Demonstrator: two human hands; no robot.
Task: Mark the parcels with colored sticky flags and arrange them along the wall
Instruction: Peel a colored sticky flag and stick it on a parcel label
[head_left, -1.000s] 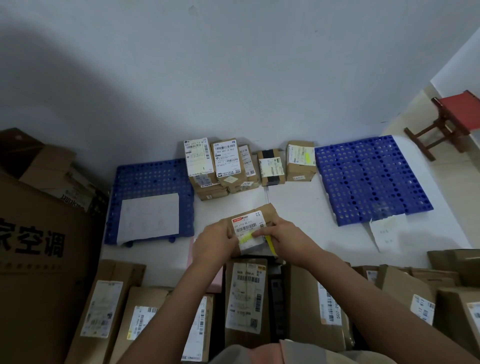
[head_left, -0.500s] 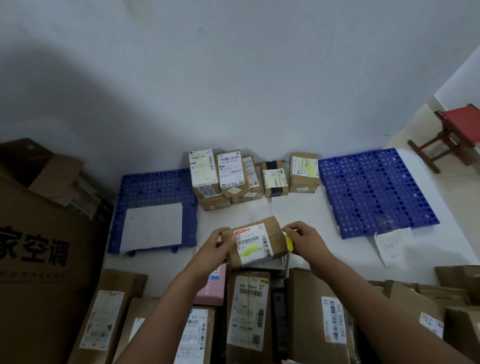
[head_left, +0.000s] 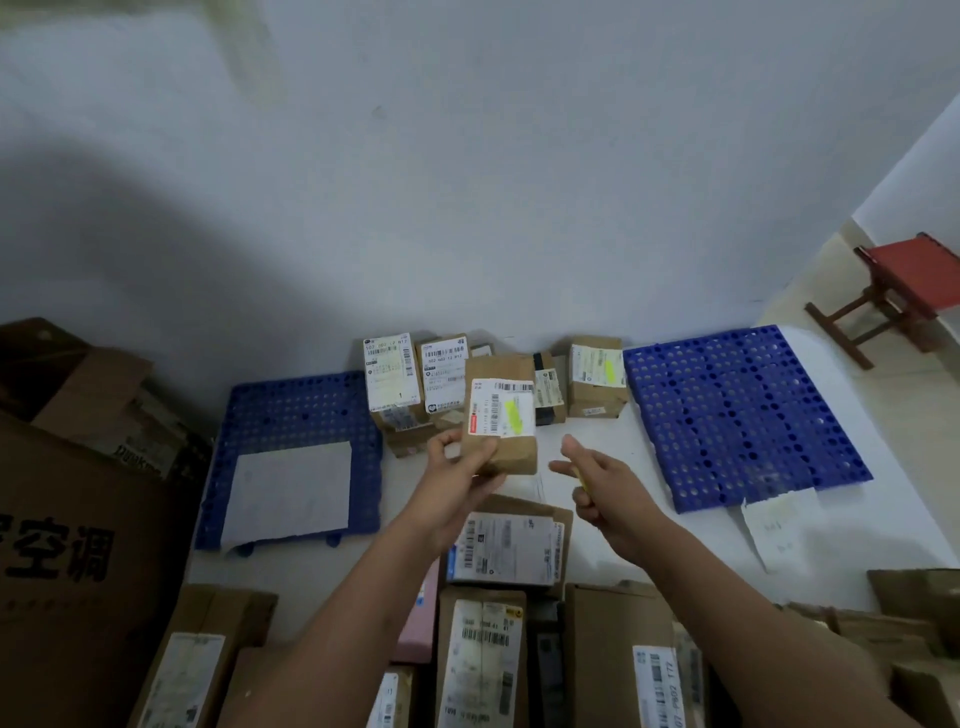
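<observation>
Both forearms come up from the bottom edge bare, no sleeve showing on either as far as the frame reaches. The left hand (head_left: 457, 480) and the right hand (head_left: 605, 486) wear no glove. No ring, watch or band seems to show, though the picture is soft.

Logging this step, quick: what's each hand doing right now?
Left hand: closed on the flagged parcel.
Right hand: off the parcel, curled around yellow sticky flags.

left hand (head_left: 457, 475) gripping, right hand (head_left: 605, 486) half-curled
</observation>
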